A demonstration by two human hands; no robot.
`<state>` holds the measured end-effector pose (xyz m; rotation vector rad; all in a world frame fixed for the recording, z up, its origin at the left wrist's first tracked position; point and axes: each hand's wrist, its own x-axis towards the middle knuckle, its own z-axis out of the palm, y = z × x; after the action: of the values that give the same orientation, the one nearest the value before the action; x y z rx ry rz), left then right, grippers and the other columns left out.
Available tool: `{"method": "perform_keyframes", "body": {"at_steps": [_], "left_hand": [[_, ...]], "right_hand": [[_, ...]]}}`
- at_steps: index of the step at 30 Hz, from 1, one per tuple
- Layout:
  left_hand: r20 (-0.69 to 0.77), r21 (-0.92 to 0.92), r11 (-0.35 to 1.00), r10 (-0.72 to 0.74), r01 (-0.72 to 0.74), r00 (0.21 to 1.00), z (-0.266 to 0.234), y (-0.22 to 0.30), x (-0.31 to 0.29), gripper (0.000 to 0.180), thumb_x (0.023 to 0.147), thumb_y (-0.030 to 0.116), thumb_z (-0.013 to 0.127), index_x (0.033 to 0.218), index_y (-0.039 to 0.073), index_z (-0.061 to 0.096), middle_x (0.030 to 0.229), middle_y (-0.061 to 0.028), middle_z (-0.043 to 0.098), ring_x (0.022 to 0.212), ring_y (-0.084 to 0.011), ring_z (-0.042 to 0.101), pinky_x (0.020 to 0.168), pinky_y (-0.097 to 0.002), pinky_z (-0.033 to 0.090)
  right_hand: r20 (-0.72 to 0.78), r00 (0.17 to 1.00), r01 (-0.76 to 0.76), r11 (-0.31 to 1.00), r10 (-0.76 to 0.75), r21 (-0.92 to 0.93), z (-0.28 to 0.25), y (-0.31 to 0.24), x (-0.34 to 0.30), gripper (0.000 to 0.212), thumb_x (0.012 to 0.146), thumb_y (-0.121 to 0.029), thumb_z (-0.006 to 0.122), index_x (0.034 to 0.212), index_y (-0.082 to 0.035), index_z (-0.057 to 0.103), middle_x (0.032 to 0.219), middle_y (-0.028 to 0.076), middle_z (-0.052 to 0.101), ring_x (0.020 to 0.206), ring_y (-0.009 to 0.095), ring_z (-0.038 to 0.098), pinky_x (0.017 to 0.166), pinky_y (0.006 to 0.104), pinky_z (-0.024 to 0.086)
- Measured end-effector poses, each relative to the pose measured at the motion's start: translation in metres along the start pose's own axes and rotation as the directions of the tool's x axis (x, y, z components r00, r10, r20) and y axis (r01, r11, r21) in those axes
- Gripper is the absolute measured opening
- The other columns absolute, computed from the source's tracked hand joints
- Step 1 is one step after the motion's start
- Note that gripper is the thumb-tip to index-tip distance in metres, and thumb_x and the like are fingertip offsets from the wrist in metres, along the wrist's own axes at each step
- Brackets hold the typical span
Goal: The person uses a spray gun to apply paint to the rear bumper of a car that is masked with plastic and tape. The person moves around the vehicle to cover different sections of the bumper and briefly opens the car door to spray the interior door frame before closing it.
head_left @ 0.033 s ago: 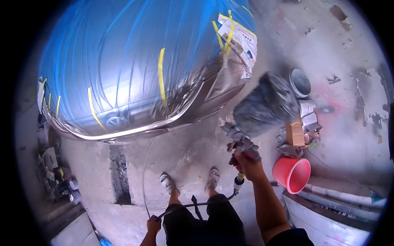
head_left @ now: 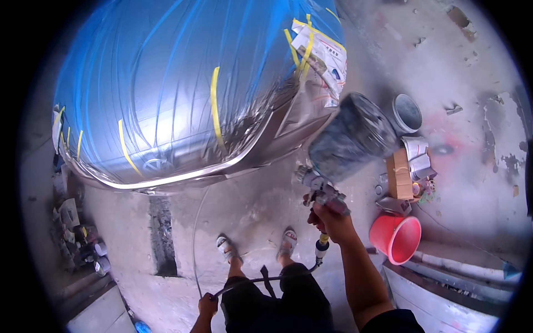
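My left hand (head_left: 207,306) sits low at the near edge, half cut off, fingers closed round the air hose (head_left: 251,282). The hose's far run blurs against the concrete. My right hand (head_left: 331,217) is raised in front of me, arm outstretched, clamped on the spray gun (head_left: 325,191) – its cup (head_left: 352,137) tilts right, just beside the film-wrapped car (head_left: 183,89). A red bucket (head_left: 397,237) stands to the right.
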<state>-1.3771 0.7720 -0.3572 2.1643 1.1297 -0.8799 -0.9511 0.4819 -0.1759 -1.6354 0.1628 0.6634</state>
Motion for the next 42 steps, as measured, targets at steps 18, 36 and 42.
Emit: {"method": "perform_keyframes", "body": {"at_steps": [18, 36, 42], "left_hand": [[0.134, -0.065, 0.986, -0.144, 0.153, 0.981, 0.101, 0.116, -0.080, 0.034, 0.076, 0.039, 0.059, 0.092, 0.008, 0.060, 0.086, -0.0192, 0.063, 0.086, -0.0371, 0.060, 0.074, -0.0453, 0.046], [0.140, -0.033, 0.998, 0.052, -0.048, 0.989, 0.158, 0.129, -0.051, 0.025, 0.081, 0.030, 0.051, 0.087, 0.007, 0.057, 0.090, -0.0187, 0.061, 0.086, -0.0391, 0.057, 0.074, -0.0490, 0.045], [0.156, -0.042, 0.999, -0.025, 0.032, 0.987, 0.191, 0.069, -0.050, 0.026, 0.077, 0.026, 0.058, 0.092, 0.005, 0.058, 0.086, -0.0189, 0.061, 0.085, -0.0378, 0.057, 0.073, -0.0466, 0.045]], "right_hand": [[-0.126, 0.826, 0.471, 0.796, -0.549, -0.379, -0.096, 0.115, 0.091, 0.021, 0.083, -0.029, 0.058, 0.085, -0.009, 0.053, 0.079, 0.003, 0.049, 0.072, 0.014, 0.043, 0.063, 0.0296, 0.033], [-0.511, 0.778, 0.437, 0.899, -0.366, 0.021, -0.088, 0.148, 0.122, 0.012, 0.086, -0.016, 0.055, 0.091, -0.005, 0.056, 0.071, 0.000, 0.053, 0.060, 0.006, 0.047, 0.053, 0.0197, 0.037], [0.004, 0.726, 0.621, 0.652, -0.688, -0.435, -0.020, 0.258, 0.095, 0.012, 0.087, -0.021, 0.054, 0.085, -0.010, 0.056, 0.070, -0.001, 0.051, 0.063, 0.008, 0.047, 0.052, 0.0227, 0.036]]}}
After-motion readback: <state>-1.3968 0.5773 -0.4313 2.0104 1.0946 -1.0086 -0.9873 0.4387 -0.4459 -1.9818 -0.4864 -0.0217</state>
